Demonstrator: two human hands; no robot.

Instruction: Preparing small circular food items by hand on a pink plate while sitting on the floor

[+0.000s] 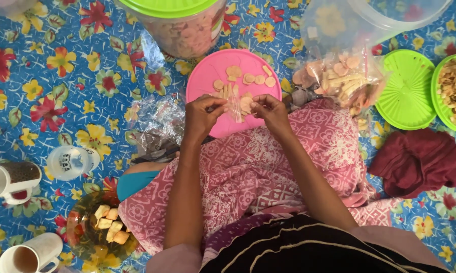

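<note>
My left hand (203, 115) and my right hand (268, 112) meet over a round pink lid (208, 76) on my lap. Between them they pinch a small clear plastic bag (235, 107) with pale snack pieces inside. Loose round and stick-shaped crackers (248, 79) lie on the pink lid just beyond my fingers. A larger clear bag of mixed crackers (339, 78) sits to the right of the lid. My legs are covered by a pink patterned cloth (268, 167).
A clear tub with a green lid (180, 25) stands behind the pink lid. At right lie a green lid (406, 91), a green plate of chips (455, 91) and a maroon cloth (417, 161). At left: two cups (8, 181), a plastic cup (71, 162), a glass plate of cake cubes (104, 230). Crumpled plastic bags (157, 124).
</note>
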